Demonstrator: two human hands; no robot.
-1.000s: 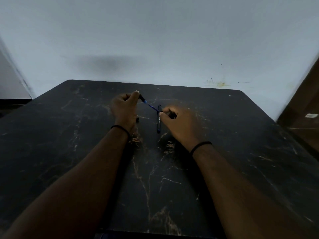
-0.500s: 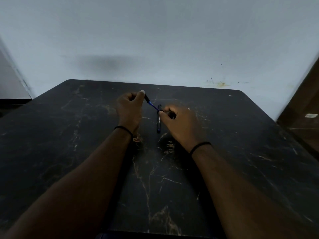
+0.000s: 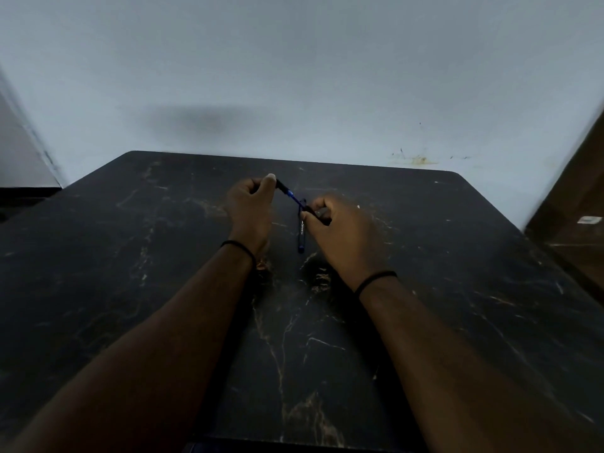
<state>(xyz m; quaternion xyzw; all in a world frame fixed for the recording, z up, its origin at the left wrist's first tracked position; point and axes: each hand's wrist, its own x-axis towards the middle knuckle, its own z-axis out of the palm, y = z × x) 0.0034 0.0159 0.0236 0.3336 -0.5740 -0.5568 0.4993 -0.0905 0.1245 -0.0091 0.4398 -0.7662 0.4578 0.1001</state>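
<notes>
Just above the dark table (image 3: pixel 130 256), a black pen piece (image 3: pixel 281 185) with a thin blue refill (image 3: pixel 295 200) is gripped in the curled left hand (image 3: pixel 250 204), while a barrel (image 3: pixel 318 215) is pinched in the right hand (image 3: pixel 340 230) over a second pen (image 3: pixel 300 238) lying flat.

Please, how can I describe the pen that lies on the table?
On the black marbled table, look between the left hand and right hand. The lying pen rests flat, bearing white print; both hands hold the other pen up.
</notes>
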